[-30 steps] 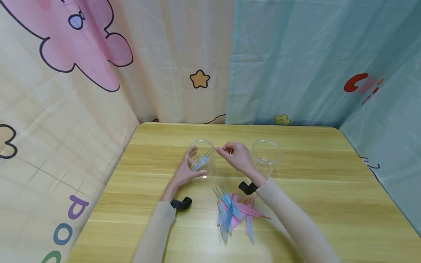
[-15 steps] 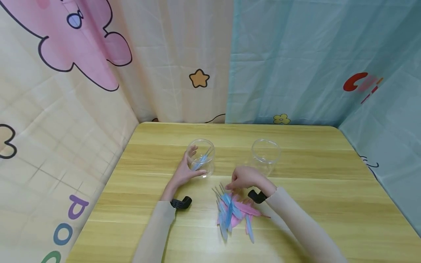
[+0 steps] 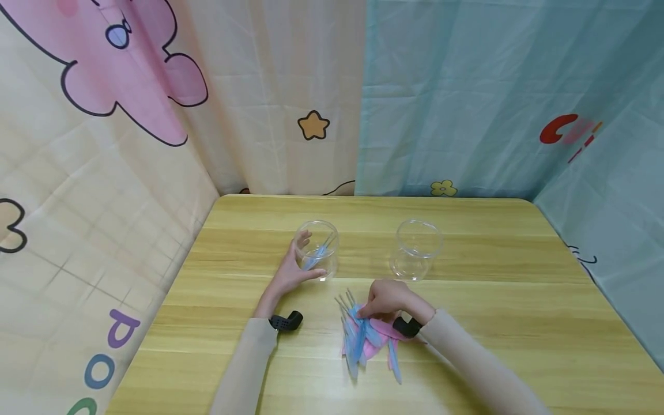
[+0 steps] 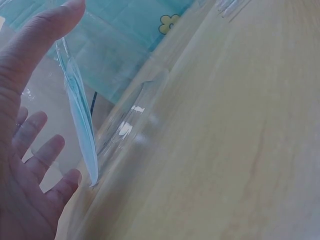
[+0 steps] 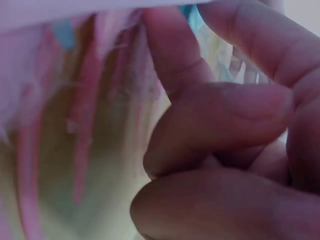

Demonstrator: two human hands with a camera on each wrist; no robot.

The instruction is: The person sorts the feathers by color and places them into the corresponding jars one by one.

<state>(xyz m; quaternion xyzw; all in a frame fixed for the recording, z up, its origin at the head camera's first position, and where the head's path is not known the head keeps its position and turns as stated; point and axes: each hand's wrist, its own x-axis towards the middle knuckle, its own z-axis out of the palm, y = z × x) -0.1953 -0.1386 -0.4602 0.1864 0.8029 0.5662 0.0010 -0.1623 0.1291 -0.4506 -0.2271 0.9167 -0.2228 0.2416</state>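
My left hand (image 3: 291, 271) curves round a clear plastic cup (image 3: 332, 266), thumb in front and fingers at its far left side. Inside leans a blue feather (image 3: 314, 257), its quill pointing up to the right; the left wrist view shows the feather (image 4: 80, 115) through the clear wall. Over a pile of pink and blue feathers (image 3: 358, 346), my right hand (image 3: 391, 298) reaches down and pinches a blue feather (image 3: 355, 313) by thumb and forefinger. In the right wrist view a bit of blue (image 5: 191, 16) shows between these fingers; their tips are partly hidden.
A second clear cup (image 3: 415, 266) stands upright to the right, behind my right hand. Both cups and the pile are on a wooden table (image 3: 519, 323). Printed curtains (image 3: 270, 86) hang behind the table and along its sides.
My right hand has moved from beside the left cup's rim down to the feather pile and now touches it. The left hand and the cups have stayed in place.
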